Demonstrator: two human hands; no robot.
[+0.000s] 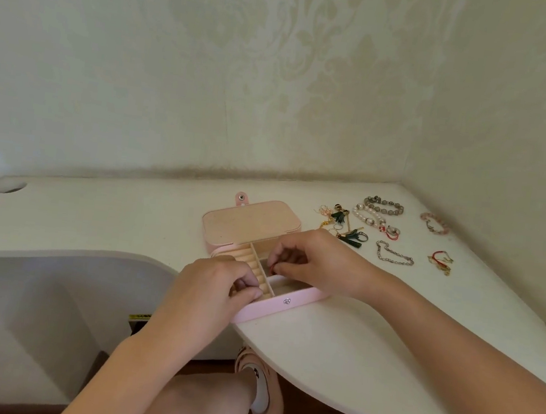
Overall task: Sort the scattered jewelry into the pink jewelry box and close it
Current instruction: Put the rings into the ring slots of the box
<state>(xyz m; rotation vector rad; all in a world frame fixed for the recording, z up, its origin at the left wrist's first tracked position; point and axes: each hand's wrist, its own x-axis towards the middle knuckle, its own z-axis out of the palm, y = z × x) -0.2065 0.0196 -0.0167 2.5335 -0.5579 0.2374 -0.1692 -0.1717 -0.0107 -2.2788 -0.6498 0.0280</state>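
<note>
Fingers [242, 278] of the left hand [214, 290] are curled, thumb tip set against the forefinger, directly over the front end of the ring rolls [252, 260] in the pink jewelry box [287, 305]; whether anything is held between them cannot be determined. The left wrist is bent downward and its forearm enters from the lower left, clear of the desk [333, 350]. The box lies open near the curved front edge of the desk, with its lid [249, 223] folded back flat toward the wall. Fingers [287, 259] of the right hand [318, 263] are curled inward, thumb and forefinger closed in a pinch on a small red piece [272, 267], held just above the divided compartments at the right of the ring rolls. The right palm faces down over the right end of the box; its forearm enters from the lower right. Right of the box, loose on the desk: tassel earrings [339, 213], a pearl bracelet [367, 214], a grey bead bracelet [384, 204], a silver chain [394, 253], a pink bead bracelet [434, 223] and a red cord bracelet [441, 259].
</note>
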